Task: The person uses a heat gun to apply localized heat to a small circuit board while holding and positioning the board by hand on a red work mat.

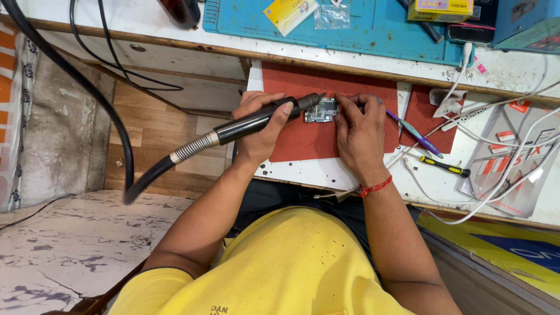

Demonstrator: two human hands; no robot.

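Note:
My left hand [259,131] grips a black hot-air wand [256,121] with a coiled metal collar and a thick black hose. The wand's nozzle points at a small green circuit board [321,110]. The board lies on a red mat [303,137] on a white pull-out shelf [326,173]. My right hand [360,131] rests on the mat with its fingertips on the board's right edge. A purple-handled tool [415,134] sticks out to the right from under its fingers. A red thread is tied round my right wrist.
A black-and-yellow screwdriver [444,167] and several white cables [496,192] lie right of the mat. Above, a blue work mat [379,29] carries a yellow box [440,9], a yellow card and a small plastic bag. A marbled floor lies at lower left.

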